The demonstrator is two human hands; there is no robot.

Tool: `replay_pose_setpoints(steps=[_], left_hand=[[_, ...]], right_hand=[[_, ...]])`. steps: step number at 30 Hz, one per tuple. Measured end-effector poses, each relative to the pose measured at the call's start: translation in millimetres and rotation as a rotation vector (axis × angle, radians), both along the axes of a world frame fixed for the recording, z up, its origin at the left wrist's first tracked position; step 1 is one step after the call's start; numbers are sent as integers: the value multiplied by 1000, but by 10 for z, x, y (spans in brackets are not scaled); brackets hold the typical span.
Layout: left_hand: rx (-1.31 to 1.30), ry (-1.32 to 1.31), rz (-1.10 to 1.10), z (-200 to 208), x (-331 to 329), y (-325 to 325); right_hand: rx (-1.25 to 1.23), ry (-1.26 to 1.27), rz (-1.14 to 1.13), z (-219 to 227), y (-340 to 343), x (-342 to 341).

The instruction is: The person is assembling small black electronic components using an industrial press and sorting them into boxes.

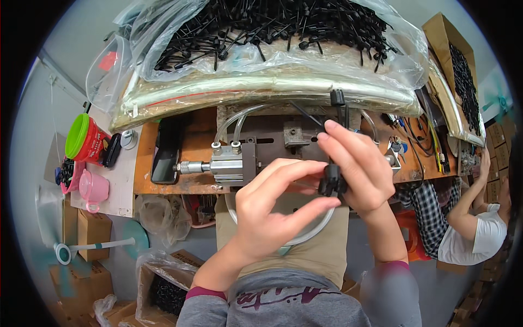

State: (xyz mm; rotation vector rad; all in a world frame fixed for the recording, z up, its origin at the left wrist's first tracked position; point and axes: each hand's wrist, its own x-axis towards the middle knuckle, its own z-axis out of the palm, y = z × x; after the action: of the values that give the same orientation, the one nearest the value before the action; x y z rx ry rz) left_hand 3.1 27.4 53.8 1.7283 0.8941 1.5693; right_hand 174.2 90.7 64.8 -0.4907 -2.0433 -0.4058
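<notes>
Both hands meet above the tabletop [144, 182]: the left hand [267, 212] and right hand [357, 169] pinch one small black plastic part [331, 179] between their fingertips. Behind them sits a metal pneumatic cylinder [226, 163] with clear hoses. A clear bag of black parts [272, 32] lies beyond.

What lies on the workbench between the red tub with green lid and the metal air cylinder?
In the head view, between the red tub and the air cylinder lie a small round tin and a dark phone.
</notes>
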Motion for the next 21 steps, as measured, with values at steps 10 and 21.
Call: replay_pose_setpoints(steps=[10, 21], left_hand=[[-248, -202, -153, -98, -39, -116], [75, 427, 201, -403, -55, -171]], right_hand=[[110, -79, -43, -139, -138, 15], [-247, 340, -171, -331, -244, 204]])
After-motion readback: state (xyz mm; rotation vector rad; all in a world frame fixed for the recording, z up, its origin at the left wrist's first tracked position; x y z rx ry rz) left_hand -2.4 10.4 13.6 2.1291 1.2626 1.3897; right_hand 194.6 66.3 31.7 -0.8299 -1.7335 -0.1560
